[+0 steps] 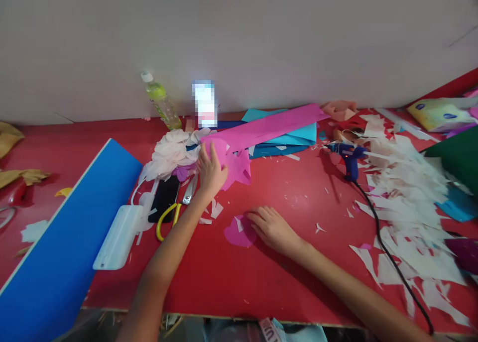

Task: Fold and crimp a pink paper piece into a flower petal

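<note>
Across red table (209,282), with left hand (211,171) on pink paper (239,168), can't tell grip, and right hand (272,227) loosely curled, nothing visibly held, at purple paper (236,236), risk of dragging glue gun (349,163) by snagging right arm (336,272) on cord (378,232)

Pink piece (221,148) & purple cutout (233,236) look like matt ppr. Red tbl (295,197) looks glossy. Scissors (187,196) have metal blades w/ plastic hndls (159,227).

Two bare forearms (179,237), bare fingers (214,154), pale bluish clothing (304,333) with a light, dark-lettered strip (269,330)
</note>
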`<state>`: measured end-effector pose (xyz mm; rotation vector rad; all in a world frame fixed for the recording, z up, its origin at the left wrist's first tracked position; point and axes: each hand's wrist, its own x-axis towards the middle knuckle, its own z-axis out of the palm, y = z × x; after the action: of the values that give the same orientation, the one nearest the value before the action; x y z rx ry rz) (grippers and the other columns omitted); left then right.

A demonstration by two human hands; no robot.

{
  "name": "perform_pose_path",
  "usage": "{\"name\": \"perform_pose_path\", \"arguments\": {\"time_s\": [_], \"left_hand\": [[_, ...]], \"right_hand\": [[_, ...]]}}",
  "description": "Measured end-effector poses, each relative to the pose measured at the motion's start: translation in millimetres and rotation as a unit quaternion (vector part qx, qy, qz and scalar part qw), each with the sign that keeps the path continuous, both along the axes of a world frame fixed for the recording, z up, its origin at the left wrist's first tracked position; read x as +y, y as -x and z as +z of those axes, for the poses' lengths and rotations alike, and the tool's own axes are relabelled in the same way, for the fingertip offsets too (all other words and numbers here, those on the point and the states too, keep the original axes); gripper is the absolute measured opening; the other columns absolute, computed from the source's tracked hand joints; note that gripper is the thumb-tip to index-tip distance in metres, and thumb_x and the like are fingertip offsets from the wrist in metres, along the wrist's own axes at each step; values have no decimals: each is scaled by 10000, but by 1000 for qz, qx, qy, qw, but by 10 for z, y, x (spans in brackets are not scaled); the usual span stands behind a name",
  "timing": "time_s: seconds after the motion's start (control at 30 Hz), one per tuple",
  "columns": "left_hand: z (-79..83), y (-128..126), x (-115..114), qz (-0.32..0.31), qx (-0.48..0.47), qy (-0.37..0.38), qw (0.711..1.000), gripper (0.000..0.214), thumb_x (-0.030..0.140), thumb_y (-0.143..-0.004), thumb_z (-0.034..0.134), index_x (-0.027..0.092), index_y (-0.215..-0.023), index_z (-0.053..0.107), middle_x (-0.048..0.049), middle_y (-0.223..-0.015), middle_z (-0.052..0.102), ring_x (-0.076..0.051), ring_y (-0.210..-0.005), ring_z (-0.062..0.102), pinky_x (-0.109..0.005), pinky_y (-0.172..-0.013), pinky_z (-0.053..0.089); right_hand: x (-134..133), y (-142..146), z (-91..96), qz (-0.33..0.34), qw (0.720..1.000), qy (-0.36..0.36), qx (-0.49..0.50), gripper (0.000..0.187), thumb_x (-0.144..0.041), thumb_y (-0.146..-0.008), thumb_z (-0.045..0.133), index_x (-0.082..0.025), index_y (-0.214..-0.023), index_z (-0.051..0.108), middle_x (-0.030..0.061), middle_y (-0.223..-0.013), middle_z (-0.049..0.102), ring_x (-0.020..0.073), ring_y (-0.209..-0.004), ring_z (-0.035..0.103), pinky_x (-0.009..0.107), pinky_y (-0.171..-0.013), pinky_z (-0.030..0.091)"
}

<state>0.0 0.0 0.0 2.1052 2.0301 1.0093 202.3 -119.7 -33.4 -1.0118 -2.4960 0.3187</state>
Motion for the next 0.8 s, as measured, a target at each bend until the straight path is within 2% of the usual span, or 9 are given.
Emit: {"name": "perform_pose_path", "arguments": {"time_s": [0.07,0.13,0.2,0.27,0.43,0.53,0.63,0.7,0.8], "left_hand": [[38,-10,-263,-64,70,-11,995,433,117,-795,528,139,-1225,481,-193,-1324,425,-356,-1253,384,-522,-996,341],[54,-15,-576,-213,125,28,969,219,128,-864,443,165,-1031,579,-107,-1055,578,-249,-1018,535,-406,-888,421],[16,-10,-874,-322,166,69,929,171,197,-907,428,177,-963,588,-60,-920,594,-204,-872,545,-366,-814,428],[-68,3,-1108,-353,197,91,910,177,251,-911,458,177,-1013,583,-56,-912,592,-207,-857,532,-366,-796,418],[-220,36,-1339,-327,208,84,918,194,228,-935,411,175,-904,594,-39,-832,581,-183,-792,520,-370,-812,407],[-165,102,-1320,-312,168,53,933,190,208,-929,416,179,-858,590,-31,-812,596,-172,-800,536,-376,-854,410],[-112,262,-1237,-232,127,25,964,177,199,-914,428,181,-854,593,-55,-882,625,-185,-855,564,-384,-851,441],[-141,384,-1180,-174,115,29,978,190,187,-912,409,165,-902,597,-102,-1030,623,-212,-983,571,-398,-899,455],[-263,472,-1170,-145,138,68,977,338,127,-909,325,114,-1183,522,-179,-1274,533,-259,-1222,480,-444,-997,425]], "right_hand": [[-70,-4,-16,5,1000,-13,-12,254,-139,-922,397,-152,-1080,596,140,-1020,630,224,-900,577,375,-778,481],[-90,-14,-19,7,1000,-19,-14,248,-158,-929,398,-150,-1079,595,144,-1025,629,225,-903,572,382,-786,478],[-76,-30,-15,1,1000,-19,-9,237,-192,-937,405,-147,-1070,595,145,-1025,629,223,-888,564,384,-783,477],[-50,-49,-10,0,1000,-19,-3,227,-208,-936,418,-141,-1061,595,144,-1023,629,221,-878,555,384,-784,474],[-22,-80,-8,12,1000,-23,-3,221,-183,-931,422,-145,-1073,587,136,-1031,622,222,-893,543,384,-793,465],[-28,-88,-7,12,1000,-20,-3,227,-182,-932,417,-162,-1083,584,135,-1048,617,221,-898,542,388,-797,462],[-30,-107,-8,19,1000,-11,-4,240,-168,-925,412,-162,-1098,579,142,-1077,610,224,-910,542,396,-805,461],[-28,-125,-14,22,1000,-6,-2,250,-164,-924,407,-164,-1105,579,144,-1089,607,227,-926,546,401,-814,462],[-25,-142,-25,25,1000,2,2,263,-181,-929,401,-184,-1123,579,139,-1100,605,229,-949,555,408,-824,466]]}}
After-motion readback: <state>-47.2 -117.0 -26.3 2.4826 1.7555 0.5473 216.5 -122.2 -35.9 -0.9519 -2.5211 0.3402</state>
